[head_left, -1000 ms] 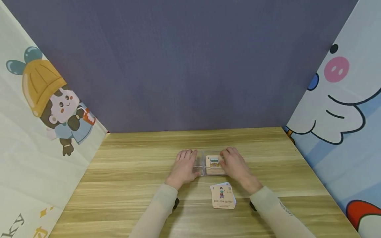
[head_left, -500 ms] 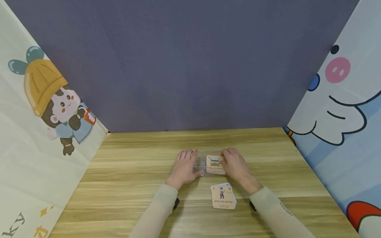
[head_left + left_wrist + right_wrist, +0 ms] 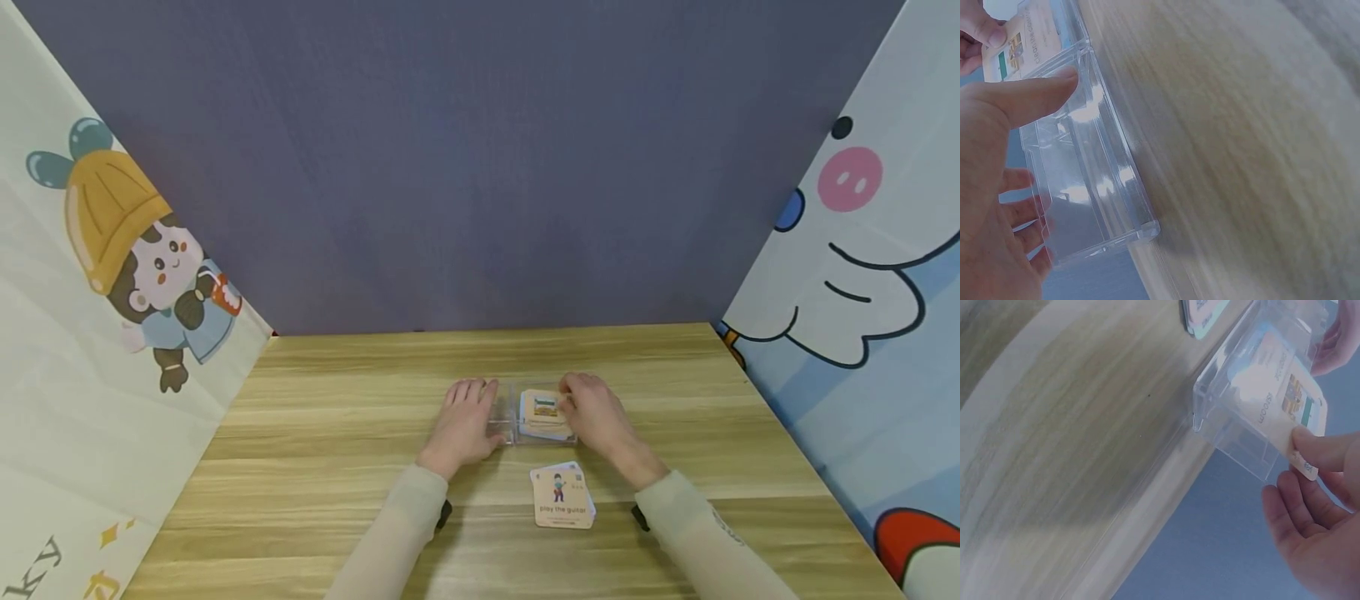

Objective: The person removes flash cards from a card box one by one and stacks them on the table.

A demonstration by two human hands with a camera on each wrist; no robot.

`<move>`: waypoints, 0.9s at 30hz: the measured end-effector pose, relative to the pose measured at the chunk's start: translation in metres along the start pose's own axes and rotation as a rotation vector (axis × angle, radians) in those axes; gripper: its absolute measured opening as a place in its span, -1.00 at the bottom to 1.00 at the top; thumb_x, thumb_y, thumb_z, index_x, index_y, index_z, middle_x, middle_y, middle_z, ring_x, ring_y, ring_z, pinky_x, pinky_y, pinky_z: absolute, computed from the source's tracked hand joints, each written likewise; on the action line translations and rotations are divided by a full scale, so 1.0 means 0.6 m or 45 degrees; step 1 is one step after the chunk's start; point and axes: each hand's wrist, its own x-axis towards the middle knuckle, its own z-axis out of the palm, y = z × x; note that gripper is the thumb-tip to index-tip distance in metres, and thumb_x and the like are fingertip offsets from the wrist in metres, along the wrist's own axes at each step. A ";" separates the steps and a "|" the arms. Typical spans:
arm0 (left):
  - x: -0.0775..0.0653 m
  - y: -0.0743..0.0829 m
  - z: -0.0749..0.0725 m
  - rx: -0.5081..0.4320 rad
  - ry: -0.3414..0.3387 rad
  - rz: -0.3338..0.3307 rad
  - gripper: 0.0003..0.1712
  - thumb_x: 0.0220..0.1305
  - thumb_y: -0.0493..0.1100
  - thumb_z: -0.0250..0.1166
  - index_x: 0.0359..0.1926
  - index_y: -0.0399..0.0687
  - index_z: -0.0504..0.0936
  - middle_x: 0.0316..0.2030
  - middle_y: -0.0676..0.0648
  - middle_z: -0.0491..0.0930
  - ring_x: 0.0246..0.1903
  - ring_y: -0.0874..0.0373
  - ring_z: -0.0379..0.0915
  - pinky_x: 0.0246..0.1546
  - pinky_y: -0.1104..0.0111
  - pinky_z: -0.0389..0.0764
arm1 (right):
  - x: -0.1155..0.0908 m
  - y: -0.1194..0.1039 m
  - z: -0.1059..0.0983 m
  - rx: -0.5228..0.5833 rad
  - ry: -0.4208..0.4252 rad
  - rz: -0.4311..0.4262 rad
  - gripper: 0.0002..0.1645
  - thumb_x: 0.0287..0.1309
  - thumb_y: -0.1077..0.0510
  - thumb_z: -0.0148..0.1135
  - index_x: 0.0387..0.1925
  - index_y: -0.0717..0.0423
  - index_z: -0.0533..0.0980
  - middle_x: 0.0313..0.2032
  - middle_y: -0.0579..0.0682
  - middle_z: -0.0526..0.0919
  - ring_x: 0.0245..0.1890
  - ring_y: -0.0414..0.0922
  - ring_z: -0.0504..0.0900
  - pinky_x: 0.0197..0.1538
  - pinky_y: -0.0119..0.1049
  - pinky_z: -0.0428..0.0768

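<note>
A clear plastic card box (image 3: 505, 431) with two compartments lies on the table. My left hand (image 3: 461, 425) grips its left part, the thumb along the near wall and the fingers at the far side. In the left wrist view, that compartment of the box (image 3: 1085, 181) holds nothing. Picture cards (image 3: 542, 423) are in the right compartment. My right hand (image 3: 600, 421) pinches the cards at their right edge. From the right wrist, the thumb lies on the top card (image 3: 1282, 400), which sits tilted partly out of the box; how many cards it holds cannot be told.
A small pile of cards (image 3: 562, 500), the top one reading "play the guitar", lies on the wooden table (image 3: 337, 483) in front of the box. A dark panel (image 3: 480, 167) stands behind the table, with printed cartoon sheets at both sides.
The cards in the right compartment have risen and tilted, and bluish card edges now show beneath the top one. My right hand has shifted slightly to the right. The left hand stays in place.
</note>
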 end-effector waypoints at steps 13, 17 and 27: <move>-0.001 0.000 0.004 -0.007 0.012 -0.003 0.12 0.15 0.26 0.47 0.55 -0.11 0.16 0.42 -0.16 0.27 0.43 -0.11 0.12 0.54 0.04 0.00 | -0.006 0.004 -0.002 0.036 0.046 -0.005 -0.75 0.26 0.23 0.36 -0.06 0.18 0.56 -0.18 0.03 0.63 -0.26 -0.09 0.61 -0.25 -0.20 0.69; 0.000 0.000 0.005 -0.002 0.014 -0.003 0.13 0.14 0.27 0.47 0.55 -0.10 0.16 0.43 -0.16 0.27 0.43 -0.11 0.12 0.54 0.04 0.00 | -0.006 0.003 -0.006 0.067 0.039 0.011 -0.78 0.33 0.21 0.29 -0.05 0.19 0.55 -0.18 0.03 0.59 -0.36 -0.16 0.56 -0.37 -0.31 0.61; 0.000 0.000 0.006 0.005 0.019 0.004 0.14 0.13 0.27 0.47 0.55 -0.11 0.16 0.41 -0.16 0.29 0.42 -0.10 0.14 0.54 0.05 0.00 | -0.002 0.004 -0.013 0.158 0.079 0.001 -0.79 0.33 0.24 0.27 -0.04 0.19 0.53 -0.20 0.04 0.55 -0.33 -0.13 0.54 -0.35 -0.29 0.62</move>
